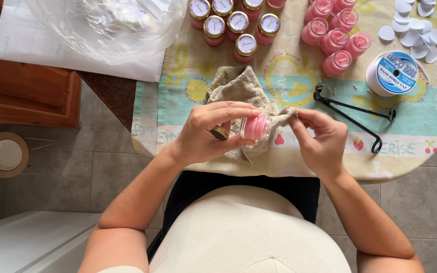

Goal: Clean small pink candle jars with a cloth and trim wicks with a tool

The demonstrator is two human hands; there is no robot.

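Note:
My left hand (209,132) holds a small glass jar of pink wax (255,128) on its side, open mouth toward the right. A gold lid (220,133) is tucked under that hand's fingers. My right hand (319,139) pinches a corner of a beige cloth (238,88) against the jar's rim. The rest of the cloth lies on the patterned tablecloth (299,81) behind my hands.
Several lidded pink jars (236,23) and several open pink jars (336,35) stand at the back. A white spool (393,73), black wick trimmer (355,114), white round stickers (414,23), clear plastic bag (107,25). On the floor: tape roll (6,154).

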